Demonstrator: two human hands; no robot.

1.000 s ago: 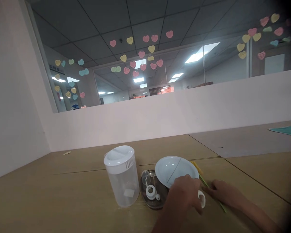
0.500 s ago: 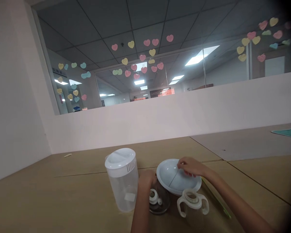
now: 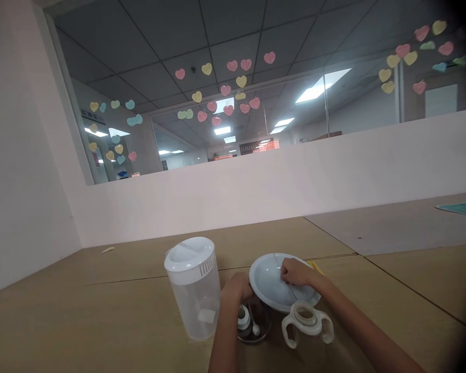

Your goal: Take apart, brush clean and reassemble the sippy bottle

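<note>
My right hand (image 3: 294, 273), fingers curled closed, is over a pale blue-white bowl (image 3: 264, 274). A thin dark line crosses the bowl by these fingers; I cannot tell whether it is a stick or a mark. Closed and seen from its back, my left hand (image 3: 236, 288) is at a dark see-through dish (image 3: 264, 327), its fingertips hidden. In that dish are a white ring-shaped part (image 3: 244, 317) and a thin white straw-like piece with a round end (image 3: 256, 329), reaching up toward my left fingers. Nearer me stands a clear cup with a white two-handled collar (image 3: 306, 313).
A clear plastic pitcher with a white lid (image 3: 194, 290) stands left of my left hand. Something yellow (image 3: 316, 267) shows behind my right wrist. A small pale flat piece (image 3: 107, 249) lies far left; a teal cloth (image 3: 462, 208) is far right. A wall with a window closes off the back.
My right hand has shifted slightly left and curled more. The line in the bowl slants the other way. The yellow-green strip right of the bowl is largely out of sight. More of the straw-like piece shows.
</note>
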